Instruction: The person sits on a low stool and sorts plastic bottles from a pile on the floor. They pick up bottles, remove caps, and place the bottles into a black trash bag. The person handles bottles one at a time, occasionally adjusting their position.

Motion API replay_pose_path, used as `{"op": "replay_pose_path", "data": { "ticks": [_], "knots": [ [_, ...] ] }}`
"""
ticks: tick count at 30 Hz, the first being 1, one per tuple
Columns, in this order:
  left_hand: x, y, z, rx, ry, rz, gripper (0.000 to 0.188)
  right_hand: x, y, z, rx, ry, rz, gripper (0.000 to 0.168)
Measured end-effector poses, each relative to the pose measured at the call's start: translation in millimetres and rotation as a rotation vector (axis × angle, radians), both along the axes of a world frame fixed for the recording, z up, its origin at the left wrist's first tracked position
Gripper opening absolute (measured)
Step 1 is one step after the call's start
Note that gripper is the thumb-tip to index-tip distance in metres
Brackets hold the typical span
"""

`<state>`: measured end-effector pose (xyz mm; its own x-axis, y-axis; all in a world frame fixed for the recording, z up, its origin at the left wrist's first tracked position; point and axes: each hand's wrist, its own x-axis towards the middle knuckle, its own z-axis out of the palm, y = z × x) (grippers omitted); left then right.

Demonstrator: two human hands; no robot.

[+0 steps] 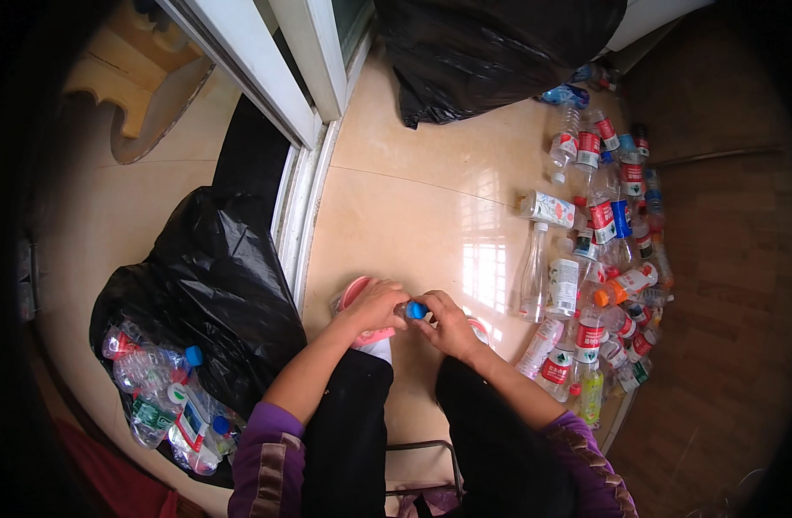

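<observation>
My left hand grips a small clear plastic bottle near its neck; most of the bottle is hidden behind the hand. A blue screw cap sits at the bottle's end and points to the right. The thumb and fingers of my right hand pinch this cap from the right side. Both hands are in front of my knees, above the tiled floor. Just under my left hand is a pink and white shoe.
Many plastic bottles lie heaped along a wooden panel on the right. A black plastic bag with bottles in its mouth rests at left, beside a white sliding-door track. Another black bag stands at the far side.
</observation>
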<state>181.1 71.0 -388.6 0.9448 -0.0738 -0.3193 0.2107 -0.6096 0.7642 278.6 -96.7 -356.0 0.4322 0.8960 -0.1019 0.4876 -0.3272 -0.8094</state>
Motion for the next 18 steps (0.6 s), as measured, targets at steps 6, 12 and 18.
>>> {"op": "replay_pose_path", "data": {
  "ticks": [6,12,18],
  "knots": [
    [5.7,-1.8,3.0,0.017,0.029,-0.008,0.036,9.3,-2.8,0.1,-0.031,-0.013,0.046,0.033],
    [8.5,-6.1,0.7,0.069,-0.005,-0.018,0.039,16.7,-1.0,-9.9,-0.143,0.087,-0.014,0.024],
    [11.4,-16.6,-2.1,0.188,0.003,-0.026,0.037,29.9,12.7,-16.4,-0.585,0.862,-0.402,0.035]
  ]
}}
